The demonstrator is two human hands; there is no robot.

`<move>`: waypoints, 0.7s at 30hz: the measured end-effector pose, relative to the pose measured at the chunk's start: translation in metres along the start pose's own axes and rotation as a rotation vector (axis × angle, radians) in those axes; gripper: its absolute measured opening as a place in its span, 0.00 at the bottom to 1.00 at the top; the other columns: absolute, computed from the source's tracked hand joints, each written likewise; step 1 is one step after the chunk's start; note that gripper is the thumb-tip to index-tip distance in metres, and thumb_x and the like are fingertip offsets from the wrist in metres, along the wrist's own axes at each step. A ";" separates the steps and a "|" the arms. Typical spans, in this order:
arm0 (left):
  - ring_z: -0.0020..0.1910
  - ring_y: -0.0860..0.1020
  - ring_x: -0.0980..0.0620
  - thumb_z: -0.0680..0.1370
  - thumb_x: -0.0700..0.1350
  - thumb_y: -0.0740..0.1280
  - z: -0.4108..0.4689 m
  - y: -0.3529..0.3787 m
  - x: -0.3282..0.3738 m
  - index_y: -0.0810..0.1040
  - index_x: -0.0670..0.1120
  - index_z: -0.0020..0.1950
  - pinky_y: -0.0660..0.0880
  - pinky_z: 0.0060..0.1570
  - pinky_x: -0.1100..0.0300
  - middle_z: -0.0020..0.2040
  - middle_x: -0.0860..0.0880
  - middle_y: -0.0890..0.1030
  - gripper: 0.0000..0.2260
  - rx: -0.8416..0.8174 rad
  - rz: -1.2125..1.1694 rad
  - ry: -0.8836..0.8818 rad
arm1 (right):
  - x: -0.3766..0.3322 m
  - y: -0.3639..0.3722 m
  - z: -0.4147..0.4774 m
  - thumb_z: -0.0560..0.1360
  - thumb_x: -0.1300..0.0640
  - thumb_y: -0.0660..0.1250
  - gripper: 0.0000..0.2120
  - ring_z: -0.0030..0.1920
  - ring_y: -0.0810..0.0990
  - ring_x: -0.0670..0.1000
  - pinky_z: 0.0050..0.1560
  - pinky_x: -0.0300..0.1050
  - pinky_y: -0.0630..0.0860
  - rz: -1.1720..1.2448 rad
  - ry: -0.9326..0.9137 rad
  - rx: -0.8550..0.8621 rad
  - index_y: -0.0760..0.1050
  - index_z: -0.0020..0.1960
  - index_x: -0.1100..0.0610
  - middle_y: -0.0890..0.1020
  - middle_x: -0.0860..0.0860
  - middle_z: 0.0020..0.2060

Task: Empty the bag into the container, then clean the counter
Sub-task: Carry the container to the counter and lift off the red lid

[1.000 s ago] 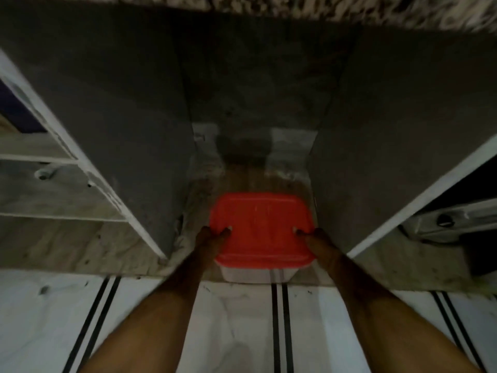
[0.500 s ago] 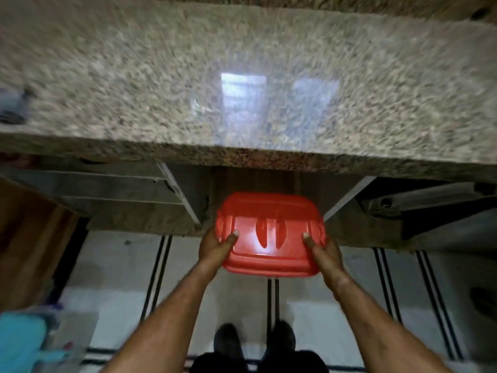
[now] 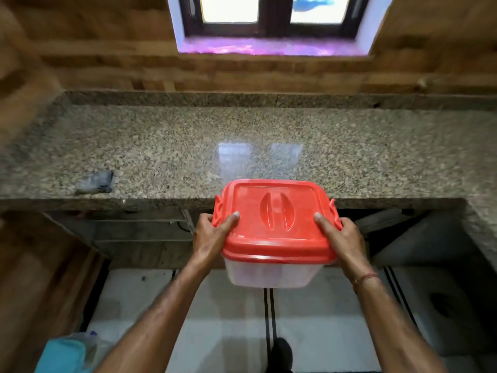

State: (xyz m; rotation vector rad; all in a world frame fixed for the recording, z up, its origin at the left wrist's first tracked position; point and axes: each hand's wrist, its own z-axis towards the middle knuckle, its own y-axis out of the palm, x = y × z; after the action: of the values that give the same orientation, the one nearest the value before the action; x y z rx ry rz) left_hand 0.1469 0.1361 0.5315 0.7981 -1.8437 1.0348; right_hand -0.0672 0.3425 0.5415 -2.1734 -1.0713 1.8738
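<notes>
I hold a clear plastic container with a red lid in the air just in front of the granite counter, at about the height of its front edge. My left hand grips its left side and my right hand its right side, thumbs on the lid. The lid is on. A grey cloth lies on the counter near the front edge at the left. A clear bag with something turquoise sits on the floor at the lower left.
Open shelves run under the counter. A window is set in the wooden wall behind. The counter turns a corner at the right. White floor tiles with black stripes lie below, and my shoe shows.
The container has come out of the cupboard under the counter and risen to counter height, still in both hands. My view has lifted from the cupboard to the counter and window.
</notes>
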 end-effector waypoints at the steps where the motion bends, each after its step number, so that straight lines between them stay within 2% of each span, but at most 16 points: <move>1: 0.44 0.82 0.52 0.67 0.66 0.75 -0.002 -0.006 0.017 0.75 0.44 0.57 0.80 0.40 0.55 0.50 0.47 0.83 0.31 -0.004 -0.025 0.028 | -0.015 -0.009 0.001 0.66 0.28 0.71 0.34 0.47 0.84 0.54 0.43 0.47 0.79 0.001 -0.028 0.009 0.80 0.55 0.56 0.86 0.53 0.48; 3: 0.43 0.83 0.51 0.70 0.64 0.75 -0.004 -0.013 0.050 0.74 0.44 0.59 0.79 0.38 0.57 0.49 0.48 0.82 0.29 -0.016 -0.075 0.076 | -0.043 -0.025 0.006 0.61 0.24 0.70 0.40 0.48 0.86 0.55 0.51 0.54 0.83 0.028 -0.075 0.028 0.81 0.57 0.56 0.86 0.52 0.48; 4: 0.44 0.84 0.51 0.72 0.63 0.74 -0.002 -0.013 0.066 0.73 0.44 0.61 0.80 0.37 0.58 0.50 0.47 0.82 0.29 -0.025 -0.101 0.102 | -0.058 -0.033 0.009 0.61 0.24 0.71 0.41 0.48 0.86 0.55 0.52 0.55 0.84 0.057 -0.095 0.027 0.81 0.59 0.56 0.86 0.52 0.49; 7: 0.43 0.84 0.50 0.72 0.62 0.74 0.009 -0.009 0.115 0.74 0.44 0.59 0.80 0.37 0.57 0.49 0.47 0.82 0.26 -0.003 -0.101 0.184 | -0.096 -0.051 0.026 0.71 0.34 0.73 0.32 0.43 0.83 0.48 0.39 0.44 0.79 0.114 -0.172 0.042 0.78 0.64 0.57 0.84 0.53 0.51; 9: 0.44 0.84 0.49 0.70 0.66 0.74 0.029 0.002 0.142 0.75 0.47 0.56 0.82 0.43 0.51 0.49 0.47 0.83 0.27 0.018 -0.121 0.213 | -0.113 -0.057 0.049 0.74 0.36 0.72 0.30 0.42 0.82 0.47 0.36 0.40 0.74 0.122 -0.205 0.060 0.77 0.65 0.57 0.84 0.54 0.51; 12: 0.46 0.85 0.47 0.63 0.71 0.73 0.068 0.022 0.174 0.76 0.50 0.54 0.83 0.49 0.45 0.50 0.47 0.84 0.31 0.028 -0.136 0.226 | -0.134 -0.056 0.096 0.70 0.30 0.71 0.36 0.46 0.85 0.53 0.42 0.44 0.78 0.135 -0.236 0.090 0.79 0.64 0.57 0.85 0.54 0.51; 16: 0.46 0.83 0.47 0.64 0.70 0.73 0.132 0.065 0.210 0.77 0.46 0.56 0.82 0.47 0.49 0.50 0.46 0.84 0.33 0.061 -0.108 0.217 | -0.160 -0.051 0.181 0.67 0.28 0.70 0.35 0.49 0.85 0.57 0.53 0.54 0.82 0.130 -0.204 0.115 0.80 0.59 0.56 0.86 0.55 0.50; 18: 0.46 0.83 0.47 0.64 0.70 0.73 0.167 0.090 0.221 0.77 0.46 0.55 0.82 0.46 0.50 0.49 0.46 0.84 0.32 0.076 -0.087 0.199 | -0.169 -0.046 0.226 0.66 0.27 0.70 0.36 0.49 0.85 0.58 0.55 0.57 0.82 0.129 -0.188 0.096 0.79 0.58 0.55 0.86 0.56 0.50; 21: 0.44 0.84 0.47 0.67 0.69 0.72 0.218 0.122 0.236 0.75 0.46 0.58 0.81 0.41 0.52 0.50 0.45 0.84 0.32 0.069 -0.042 0.172 | -0.177 -0.037 0.290 0.68 0.29 0.71 0.30 0.49 0.85 0.59 0.54 0.58 0.83 0.113 -0.162 0.060 0.76 0.55 0.52 0.85 0.56 0.51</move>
State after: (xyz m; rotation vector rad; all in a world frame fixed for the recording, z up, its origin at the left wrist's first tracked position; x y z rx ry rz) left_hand -0.1351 -0.0297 0.6376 0.7605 -1.6474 1.1094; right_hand -0.3441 0.1662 0.6354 -2.1220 -0.9199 2.1334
